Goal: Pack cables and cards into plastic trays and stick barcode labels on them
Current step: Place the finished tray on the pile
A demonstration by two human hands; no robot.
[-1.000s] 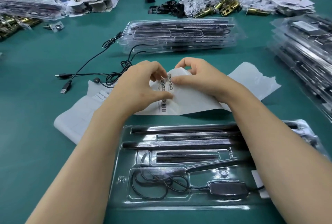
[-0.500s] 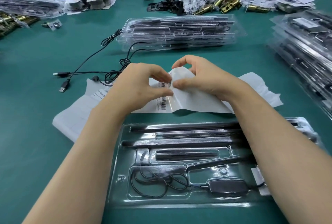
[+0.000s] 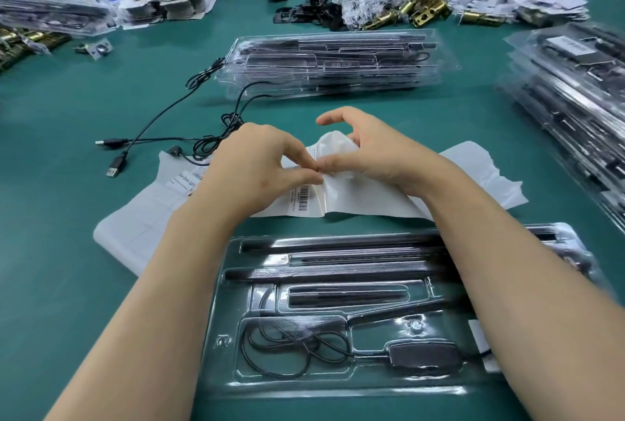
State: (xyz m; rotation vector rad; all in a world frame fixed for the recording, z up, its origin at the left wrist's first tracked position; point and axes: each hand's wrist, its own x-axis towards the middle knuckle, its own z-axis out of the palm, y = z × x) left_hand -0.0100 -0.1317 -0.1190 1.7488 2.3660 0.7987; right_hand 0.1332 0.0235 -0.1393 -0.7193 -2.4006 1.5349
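Pinching label sheet (image 3: 355, 197) — left hand (image 3: 257, 163), right hand (image 3: 368, 150) both grasping it; tray (image 3: 223, 341) under forearms.

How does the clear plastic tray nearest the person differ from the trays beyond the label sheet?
The near clear plastic tray lies single; the far clear plastic trays are stacked. The near tray's black cable lies coiled inside; black cables trail from the far trays onto the green table. Both hold black bars.
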